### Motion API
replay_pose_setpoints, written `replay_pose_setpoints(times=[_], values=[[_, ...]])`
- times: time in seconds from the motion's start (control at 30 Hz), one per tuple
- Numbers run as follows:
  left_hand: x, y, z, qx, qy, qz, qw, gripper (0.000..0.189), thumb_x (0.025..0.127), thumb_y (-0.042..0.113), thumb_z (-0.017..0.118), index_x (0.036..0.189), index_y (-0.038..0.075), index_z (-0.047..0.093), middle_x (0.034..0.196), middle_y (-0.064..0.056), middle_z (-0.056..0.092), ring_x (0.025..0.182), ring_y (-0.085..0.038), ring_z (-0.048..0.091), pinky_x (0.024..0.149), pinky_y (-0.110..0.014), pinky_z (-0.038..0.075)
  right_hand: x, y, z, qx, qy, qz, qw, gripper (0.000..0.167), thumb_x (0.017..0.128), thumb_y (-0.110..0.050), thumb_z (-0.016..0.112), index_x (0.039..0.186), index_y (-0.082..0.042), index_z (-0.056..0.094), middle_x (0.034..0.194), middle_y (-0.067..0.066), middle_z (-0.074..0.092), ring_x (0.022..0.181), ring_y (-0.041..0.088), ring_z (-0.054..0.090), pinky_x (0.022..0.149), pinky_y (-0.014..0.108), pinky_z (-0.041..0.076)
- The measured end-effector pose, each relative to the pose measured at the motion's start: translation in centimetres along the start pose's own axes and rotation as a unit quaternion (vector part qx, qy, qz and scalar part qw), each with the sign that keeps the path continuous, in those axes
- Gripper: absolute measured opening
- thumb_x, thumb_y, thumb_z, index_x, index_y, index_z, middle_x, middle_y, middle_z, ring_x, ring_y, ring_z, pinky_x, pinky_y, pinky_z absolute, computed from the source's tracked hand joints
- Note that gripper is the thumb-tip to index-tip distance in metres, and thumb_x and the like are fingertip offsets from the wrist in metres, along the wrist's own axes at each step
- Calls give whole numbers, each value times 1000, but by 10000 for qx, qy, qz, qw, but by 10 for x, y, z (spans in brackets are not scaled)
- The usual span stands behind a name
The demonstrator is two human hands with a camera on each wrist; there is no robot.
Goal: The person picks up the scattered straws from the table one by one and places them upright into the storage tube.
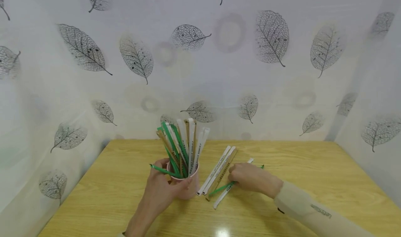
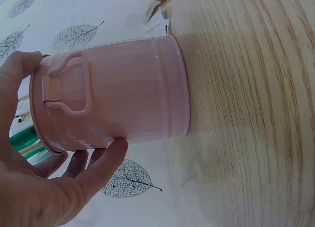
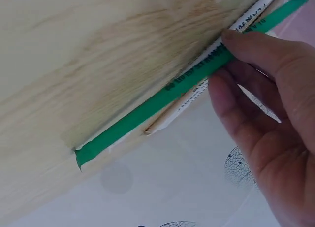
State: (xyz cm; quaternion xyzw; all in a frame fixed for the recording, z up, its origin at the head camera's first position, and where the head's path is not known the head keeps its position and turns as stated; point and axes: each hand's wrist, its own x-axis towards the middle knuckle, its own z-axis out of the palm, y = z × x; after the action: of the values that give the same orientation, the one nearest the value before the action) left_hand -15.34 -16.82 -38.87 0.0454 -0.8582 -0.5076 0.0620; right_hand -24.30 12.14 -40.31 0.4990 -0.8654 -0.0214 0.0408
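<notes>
A pink metal pail (image 2: pixel 123 89) with a small wire handle stands on the table, full of paper-wrapped straws (image 1: pixel 191 146) in green, white and brown. My left hand (image 1: pixel 159 191) grips it around its upper part, thumb on the near side and fingers behind. One green straw (image 1: pixel 164 170) leans far out over its left rim. To the right of the pail, my right hand (image 1: pixel 252 178) pinches a green wrapped straw (image 3: pixel 142 106) between thumb and fingers. That straw lies across a white wrapped straw (image 1: pixel 223 197) close over the table.
Two white wrapped straws (image 1: pixel 216 169) and a brown one (image 1: pixel 221 176) lie side by side between the pail and my right hand. The wood-grain table (image 1: pixel 125 167) ends at a pale leaf-print sheet (image 1: pixel 225 73) behind and at both sides.
</notes>
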Motion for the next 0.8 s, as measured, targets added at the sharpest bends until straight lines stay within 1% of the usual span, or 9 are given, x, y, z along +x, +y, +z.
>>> replay_pose_setpoints(times=[0.07,0.17,0.27,0.47,0.53,0.57,0.63,0.67,0.8], values=[[0,0,0,21,-1,10,10000,88,78,51,87,144,14,41,139,-10,51,126,-26,59,96,-38,58,-2,3,1,-80,174,-58,9998,8,83,-7,81,83,-13,77,77,-6,65,70,5,58,64,16,52],[0,1,0,16,-5,7,10000,88,78,51,87,144,14,41,138,-10,51,125,-25,59,95,-37,58,-6,8,1,-118,515,-169,9985,15,80,-2,80,80,-14,71,74,-7,61,67,3,52,60,14,46],[0,1,-1,-29,-2,6,10000,87,78,49,87,144,14,42,137,-10,52,125,-25,59,96,-38,58,-8,13,-2,-58,815,-312,9962,19,77,2,78,82,-14,70,76,-6,62,69,3,53,60,14,46],[0,0,-1,40,23,28,10000,87,78,49,87,144,14,42,138,-10,51,125,-26,59,95,-37,58,-12,19,-7,115,1386,-506,9890,21,75,3,79,87,-11,69,80,-4,67,73,6,61,66,15,53],[0,0,-1,64,22,30,10000,87,78,50,87,144,14,42,138,-9,51,125,-26,59,94,-37,58,-14,20,-9,343,1622,-545,9847,22,76,4,80,89,-10,69,83,-3,69,75,8,64,68,16,54],[0,0,-1,68,18,30,10000,87,78,49,88,144,14,42,138,-9,51,125,-26,59,94,-37,58,-14,21,-10,564,1712,-555,9821,23,76,5,80,90,-9,69,84,-2,69,76,8,64,68,15,55],[0,0,-1,59,11,26,10000,87,78,50,87,144,14,42,138,-9,51,124,-26,60,94,-37,58,-15,23,-13,1085,1938,-565,9734,24,77,6,80,93,-9,70,86,-1,71,76,7,66,68,17,56],[0,0,-1,55,7,29,10000,87,78,50,87,144,14,42,138,-9,51,125,-26,60,94,-37,58,-15,24,-14,1378,2058,-564,9672,25,78,7,80,94,-9,70,87,0,72,77,7,67,69,17,57],[0,-1,0,-10,-1,38,10000,88,78,51,87,144,14,41,139,-11,50,124,-26,59,95,-38,58,-14,28,-23,2420,2519,-558,9353,30,79,11,78,96,-11,69,87,1,73,76,6,69,67,21,59]])
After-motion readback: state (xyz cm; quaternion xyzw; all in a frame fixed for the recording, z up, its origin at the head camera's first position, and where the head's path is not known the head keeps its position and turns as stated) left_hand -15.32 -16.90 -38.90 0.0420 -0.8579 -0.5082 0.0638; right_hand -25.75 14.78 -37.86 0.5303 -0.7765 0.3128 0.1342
